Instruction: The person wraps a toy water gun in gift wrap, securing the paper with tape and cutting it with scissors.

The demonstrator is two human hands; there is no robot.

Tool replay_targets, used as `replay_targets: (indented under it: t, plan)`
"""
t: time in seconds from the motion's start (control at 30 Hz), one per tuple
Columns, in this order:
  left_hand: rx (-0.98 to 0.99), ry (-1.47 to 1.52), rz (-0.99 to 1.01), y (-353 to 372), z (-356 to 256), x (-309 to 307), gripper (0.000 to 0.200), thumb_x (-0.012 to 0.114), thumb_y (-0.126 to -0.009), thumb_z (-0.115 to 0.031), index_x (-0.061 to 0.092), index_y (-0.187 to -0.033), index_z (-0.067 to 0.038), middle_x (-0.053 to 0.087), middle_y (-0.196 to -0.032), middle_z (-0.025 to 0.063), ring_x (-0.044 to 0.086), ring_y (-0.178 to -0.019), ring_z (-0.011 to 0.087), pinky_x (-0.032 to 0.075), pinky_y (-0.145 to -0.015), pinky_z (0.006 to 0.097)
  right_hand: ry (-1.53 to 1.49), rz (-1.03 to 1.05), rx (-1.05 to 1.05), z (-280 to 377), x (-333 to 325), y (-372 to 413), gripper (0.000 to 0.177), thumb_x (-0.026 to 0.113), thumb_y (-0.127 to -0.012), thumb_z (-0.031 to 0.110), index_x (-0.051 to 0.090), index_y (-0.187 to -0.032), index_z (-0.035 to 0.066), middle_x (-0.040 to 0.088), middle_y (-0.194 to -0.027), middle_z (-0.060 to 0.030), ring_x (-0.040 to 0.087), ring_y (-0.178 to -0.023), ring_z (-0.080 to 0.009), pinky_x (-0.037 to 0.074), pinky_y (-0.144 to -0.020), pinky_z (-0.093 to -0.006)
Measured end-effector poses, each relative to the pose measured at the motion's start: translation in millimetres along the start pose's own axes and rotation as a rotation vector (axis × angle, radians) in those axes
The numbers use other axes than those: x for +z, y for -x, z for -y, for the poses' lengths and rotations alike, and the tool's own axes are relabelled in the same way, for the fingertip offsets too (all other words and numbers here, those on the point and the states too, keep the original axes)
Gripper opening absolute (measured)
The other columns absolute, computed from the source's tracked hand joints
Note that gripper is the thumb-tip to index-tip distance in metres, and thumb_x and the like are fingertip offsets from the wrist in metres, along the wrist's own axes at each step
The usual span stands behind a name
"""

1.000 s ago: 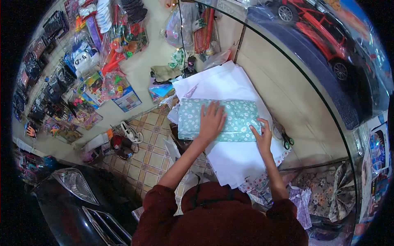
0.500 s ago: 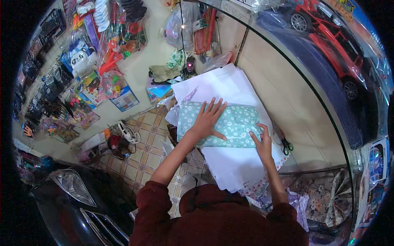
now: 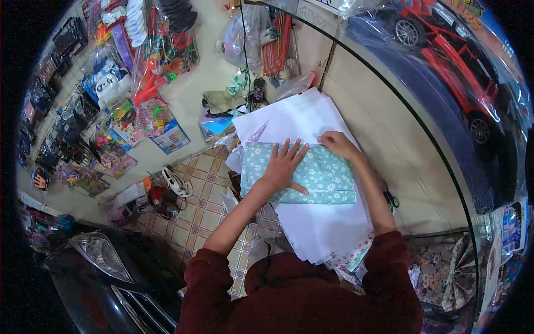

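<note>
A flat rectangular bundle of mint-green wrapping paper (image 3: 331, 172) with white daisies lies across a stack of white sheets (image 3: 328, 222). A fold line runs along its near edge. My left hand (image 3: 285, 168) rests flat on the middle of it, fingers spread and thumb out to the side. At the far edge my right hand (image 3: 339, 146) is closed, thumb and fingertips pinched together at the paper's border. The exact grip is partly hidden by the fingers. A pointed purple dotted scrap (image 3: 259, 131) sits on the white sheets beyond the bundle.
Green-handled scissors (image 3: 394, 201) lie right of the stack, partly hidden by my forearm. A curved glass edge (image 3: 439, 147) arcs along the right, with a red toy car (image 3: 453, 72) above it. A black motorbike (image 3: 105, 278) stands lower left; packaged toys (image 3: 150, 111) hang upper left.
My right hand has moved from the bundle's near right corner to its far edge, its fingers going from spread to pinched. My left hand stays flat in place. The bundle has shifted slightly.
</note>
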State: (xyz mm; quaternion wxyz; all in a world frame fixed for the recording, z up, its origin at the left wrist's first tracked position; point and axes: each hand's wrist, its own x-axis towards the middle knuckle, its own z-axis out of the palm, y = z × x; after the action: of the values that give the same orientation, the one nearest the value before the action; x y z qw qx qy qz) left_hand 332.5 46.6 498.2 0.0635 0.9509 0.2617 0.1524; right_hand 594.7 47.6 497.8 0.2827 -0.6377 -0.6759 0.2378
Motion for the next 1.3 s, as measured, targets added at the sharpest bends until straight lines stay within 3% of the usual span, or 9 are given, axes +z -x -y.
replay_targets:
  t: [0.17,0.37,0.57,0.77,0.87,0.97,1.07,1.17,1.3]
  plan:
    - [-0.043,0.018,-0.040,4,-3,5,0.142,0.066,-0.038,-0.082,0.016,-0.150,-0.012,0.023,-0.148,0.0274,0.023,-0.135,0.0480,0.020,-0.106,0.0636,0.015,0.246,0.029,22,-12,-11,0.032,0.068,-0.087,0.028,0.067,-0.076,-0.002,0.056,-0.060,-0.0020,0.050,-0.060,-0.0080,0.041,-0.055,-0.0263]
    - [-0.122,0.038,0.021,4,-4,6,0.149,0.068,-0.034,-0.083,0.012,-0.149,-0.006,0.019,-0.143,0.0394,0.021,-0.134,0.0534,0.019,-0.106,0.0636,-0.220,0.256,0.068,11,-14,-7,0.030,0.072,-0.083,0.027,0.066,-0.068,0.003,0.054,-0.060,0.0045,0.045,-0.058,-0.0035,0.036,-0.051,-0.0232]
    - [-0.136,0.029,0.044,2,-2,8,0.153,0.067,-0.033,-0.085,0.013,-0.146,0.003,0.017,-0.140,0.0439,0.020,-0.133,0.0556,0.020,-0.105,0.0634,-0.261,0.327,0.084,6,-17,-7,0.026,0.073,-0.082,0.029,0.069,-0.075,0.004,0.060,-0.068,0.0017,0.052,-0.066,-0.0054,0.042,-0.060,-0.0239]
    - [-0.142,-0.022,0.092,-3,-3,11,0.155,0.066,-0.031,-0.086,0.013,-0.145,0.006,0.016,-0.139,0.0461,0.018,-0.133,0.0574,0.018,-0.104,0.0659,-0.158,0.398,-0.046,7,-19,-15,0.029,0.069,-0.086,0.028,0.067,-0.075,0.001,0.056,-0.063,0.0020,0.048,-0.062,-0.0062,0.040,-0.056,-0.0252]
    - [-0.165,0.010,0.102,-7,-9,8,0.151,0.071,-0.036,-0.080,0.010,-0.146,0.003,0.014,-0.139,0.0466,0.012,-0.134,0.0575,0.014,-0.103,0.0687,0.019,0.417,0.020,14,-14,-28,0.031,0.070,-0.085,0.030,0.067,-0.076,0.000,0.058,-0.064,-0.0021,0.051,-0.063,-0.0076,0.042,-0.056,-0.0277]
    - [-0.134,-0.017,0.016,-6,-4,21,0.157,0.065,-0.032,-0.086,0.008,-0.146,0.005,0.012,-0.139,0.0471,0.012,-0.134,0.0572,0.012,-0.101,0.0723,0.084,0.406,0.195,30,6,-41,0.031,0.072,-0.082,0.030,0.068,-0.074,0.000,0.058,-0.062,-0.0042,0.051,-0.061,-0.0082,0.042,-0.055,-0.0288]
    - [-0.181,0.057,0.037,-3,-7,15,0.153,0.071,-0.037,-0.080,0.004,-0.146,0.004,0.012,-0.140,0.0456,0.006,-0.136,0.0562,0.009,-0.103,0.0707,-0.023,0.137,0.039,12,33,-38,0.032,0.075,-0.079,0.030,0.066,-0.069,0.000,0.057,-0.057,-0.0024,0.049,-0.056,-0.0083,0.041,-0.051,-0.0297]
    - [-0.159,0.067,0.020,-4,-4,21,0.156,0.067,-0.035,-0.084,0.004,-0.146,0.004,0.011,-0.140,0.0468,0.010,-0.135,0.0572,0.010,-0.101,0.0721,-0.055,0.142,-0.016,21,30,-29,0.033,0.076,-0.076,0.028,0.063,-0.064,0.000,0.055,-0.054,-0.0006,0.047,-0.052,-0.0078,0.038,-0.048,-0.0300]
    - [-0.158,0.051,0.040,-4,-4,19,0.156,0.069,-0.036,-0.083,0.001,-0.147,0.002,0.011,-0.140,0.0467,0.010,-0.135,0.0574,0.009,-0.101,0.0724,0.098,-0.003,-0.072,38,29,-20,0.031,0.075,-0.075,0.031,0.064,-0.069,0.003,0.061,-0.063,-0.0105,0.059,-0.059,-0.0216,0.044,-0.055,-0.0342]
